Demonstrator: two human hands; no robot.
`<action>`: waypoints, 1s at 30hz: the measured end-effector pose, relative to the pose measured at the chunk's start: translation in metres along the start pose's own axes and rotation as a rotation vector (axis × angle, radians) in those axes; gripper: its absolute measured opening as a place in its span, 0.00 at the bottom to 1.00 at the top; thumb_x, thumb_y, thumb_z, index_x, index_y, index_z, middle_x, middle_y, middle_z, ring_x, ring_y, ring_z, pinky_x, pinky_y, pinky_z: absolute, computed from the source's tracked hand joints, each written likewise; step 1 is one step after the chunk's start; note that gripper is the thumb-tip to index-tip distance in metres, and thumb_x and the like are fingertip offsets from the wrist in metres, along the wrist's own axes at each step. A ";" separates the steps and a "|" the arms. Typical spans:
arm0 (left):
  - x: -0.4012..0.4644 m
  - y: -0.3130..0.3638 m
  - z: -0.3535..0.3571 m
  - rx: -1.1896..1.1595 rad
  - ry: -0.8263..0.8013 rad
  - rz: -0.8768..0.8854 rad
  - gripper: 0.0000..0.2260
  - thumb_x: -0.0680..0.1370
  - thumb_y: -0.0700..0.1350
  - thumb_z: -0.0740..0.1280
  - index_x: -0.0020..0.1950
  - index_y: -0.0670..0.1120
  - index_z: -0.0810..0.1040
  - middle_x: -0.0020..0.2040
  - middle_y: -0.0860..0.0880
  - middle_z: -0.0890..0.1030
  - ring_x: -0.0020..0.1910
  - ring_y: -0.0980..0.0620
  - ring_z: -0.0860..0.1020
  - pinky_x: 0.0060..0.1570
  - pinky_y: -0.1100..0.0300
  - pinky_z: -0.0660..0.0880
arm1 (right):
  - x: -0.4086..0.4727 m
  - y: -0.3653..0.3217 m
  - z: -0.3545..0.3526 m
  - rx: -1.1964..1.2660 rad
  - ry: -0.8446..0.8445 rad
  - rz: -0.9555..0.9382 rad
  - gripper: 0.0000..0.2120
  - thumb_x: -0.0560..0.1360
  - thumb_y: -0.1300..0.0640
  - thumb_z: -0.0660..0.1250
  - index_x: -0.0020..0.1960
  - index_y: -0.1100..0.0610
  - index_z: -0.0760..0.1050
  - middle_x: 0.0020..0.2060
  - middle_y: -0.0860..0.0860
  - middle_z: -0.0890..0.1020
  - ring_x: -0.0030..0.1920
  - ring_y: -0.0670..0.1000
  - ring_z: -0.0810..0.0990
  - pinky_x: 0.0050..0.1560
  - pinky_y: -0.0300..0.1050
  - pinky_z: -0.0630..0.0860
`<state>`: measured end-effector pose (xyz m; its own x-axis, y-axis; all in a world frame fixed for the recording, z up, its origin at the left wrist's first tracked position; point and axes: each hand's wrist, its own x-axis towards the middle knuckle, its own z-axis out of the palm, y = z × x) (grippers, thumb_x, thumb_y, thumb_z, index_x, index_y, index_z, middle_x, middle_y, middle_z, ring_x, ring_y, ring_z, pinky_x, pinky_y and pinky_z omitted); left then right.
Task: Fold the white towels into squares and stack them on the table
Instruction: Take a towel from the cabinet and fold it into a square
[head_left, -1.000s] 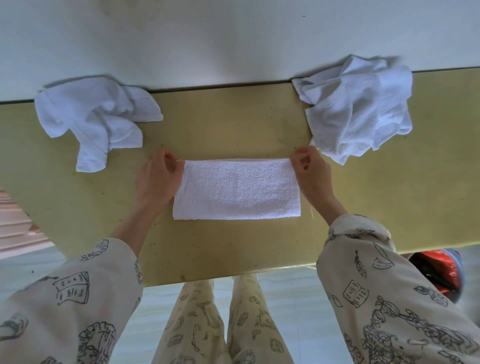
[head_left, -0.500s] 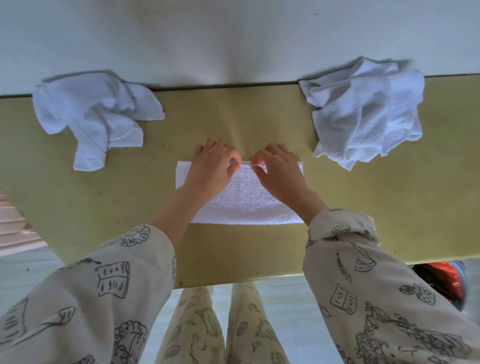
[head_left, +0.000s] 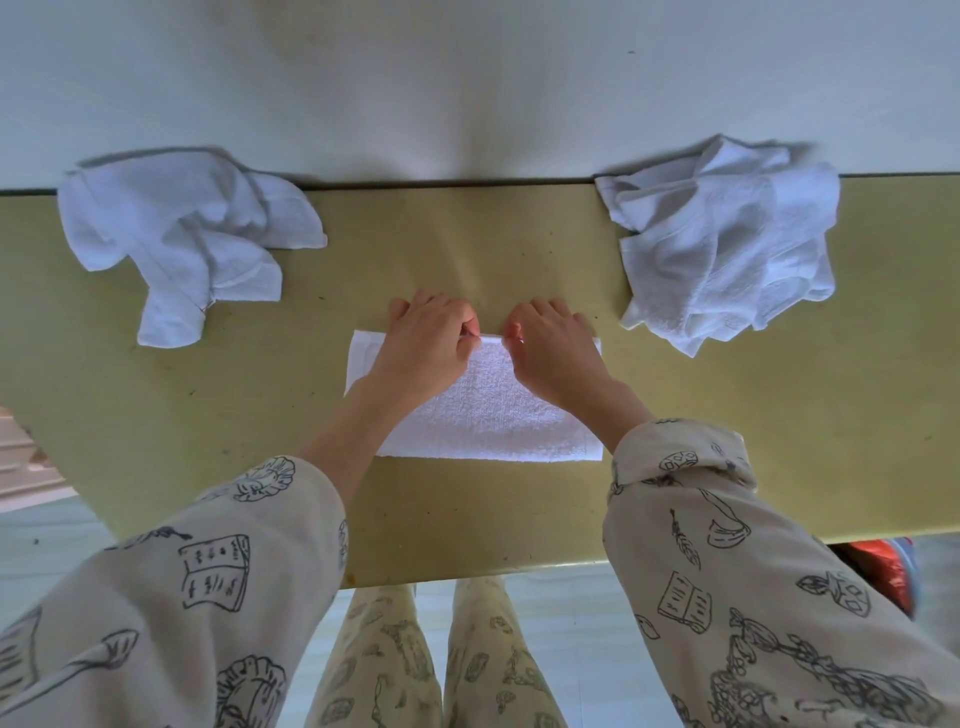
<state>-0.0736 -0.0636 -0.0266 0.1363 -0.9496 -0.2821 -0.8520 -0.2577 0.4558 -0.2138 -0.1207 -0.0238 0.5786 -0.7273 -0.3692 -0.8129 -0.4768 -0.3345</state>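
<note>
A white towel (head_left: 493, 415), folded into a long rectangle, lies flat at the middle of the yellow-green table (head_left: 779, 441). My left hand (head_left: 426, 343) and my right hand (head_left: 550, 348) sit side by side on its far edge near the middle, fingers curled, each pinching that edge between thumb and fingers. A crumpled white towel (head_left: 182, 234) lies at the far left of the table. A larger heap of crumpled white towels (head_left: 727, 239) lies at the far right.
A pale wall (head_left: 467, 78) runs right behind the table's far edge. The table's near edge is close to my legs (head_left: 431, 660). A red object (head_left: 888, 566) shows below the table at the right. Bare tabletop lies between the heaps.
My hands have moved in from the towel's two far corners to the middle of its far edge, where they now pinch it. The towel itself stays flat.
</note>
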 end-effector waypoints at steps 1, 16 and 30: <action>0.000 0.000 0.000 -0.005 0.004 -0.001 0.04 0.78 0.43 0.62 0.49 0.46 0.76 0.51 0.51 0.78 0.55 0.50 0.70 0.55 0.56 0.58 | 0.001 0.000 -0.001 -0.008 -0.005 0.000 0.08 0.79 0.58 0.56 0.55 0.58 0.71 0.53 0.52 0.76 0.57 0.54 0.69 0.55 0.47 0.64; -0.003 -0.005 0.005 0.037 0.069 -0.066 0.06 0.78 0.40 0.62 0.49 0.48 0.77 0.50 0.51 0.77 0.54 0.50 0.70 0.53 0.56 0.55 | 0.003 0.004 0.009 -0.012 0.112 0.003 0.09 0.79 0.61 0.55 0.52 0.59 0.73 0.47 0.53 0.77 0.50 0.55 0.71 0.50 0.46 0.63; -0.011 -0.004 0.007 0.017 0.096 -0.161 0.07 0.78 0.43 0.62 0.49 0.51 0.79 0.51 0.51 0.75 0.57 0.49 0.68 0.53 0.58 0.54 | 0.002 0.006 0.016 0.073 0.193 0.040 0.09 0.79 0.59 0.57 0.50 0.58 0.77 0.47 0.52 0.78 0.52 0.54 0.72 0.51 0.47 0.63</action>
<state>-0.0754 -0.0513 -0.0316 0.3184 -0.9092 -0.2684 -0.8234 -0.4055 0.3969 -0.2166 -0.1170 -0.0407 0.5165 -0.8295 -0.2124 -0.8238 -0.4137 -0.3876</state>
